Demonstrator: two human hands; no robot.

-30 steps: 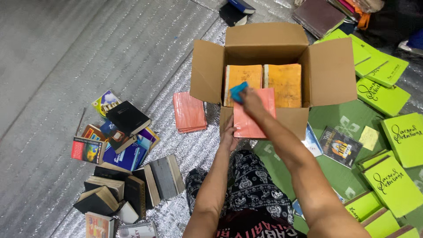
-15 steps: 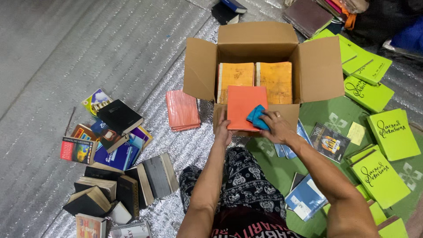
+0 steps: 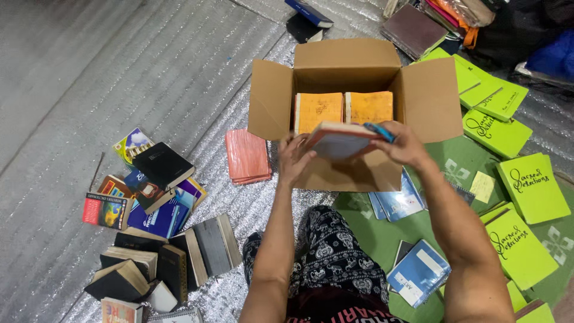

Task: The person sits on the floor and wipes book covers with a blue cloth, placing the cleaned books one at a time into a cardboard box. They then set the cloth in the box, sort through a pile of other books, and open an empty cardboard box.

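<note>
I hold a thin book (image 3: 338, 141) with a reddish cover, tipped nearly flat, just in front of an open cardboard box (image 3: 433, 98). My left hand (image 3: 294, 157) grips its left edge. My right hand (image 3: 402, 143) grips its right edge and also pinches a small blue cloth (image 3: 378, 131). Inside the box stand two orange books (image 3: 344, 109) side by side. A stack of pink-red books (image 3: 247, 157) lies on the floor left of the box.
Dark and colourful books (image 3: 156, 209) are scattered at lower left on the silver bubble-foil floor (image 3: 119, 72). Lime-green books (image 3: 526, 185) and blue booklets (image 3: 418, 272) lie at right. More books (image 3: 412, 27) sit behind the box. My patterned trousers (image 3: 335, 257) are below.
The book was upright against the box front with my right hand wiping its cover with the cloth. Now both hands have lifted and tilted it flat at the box opening.
</note>
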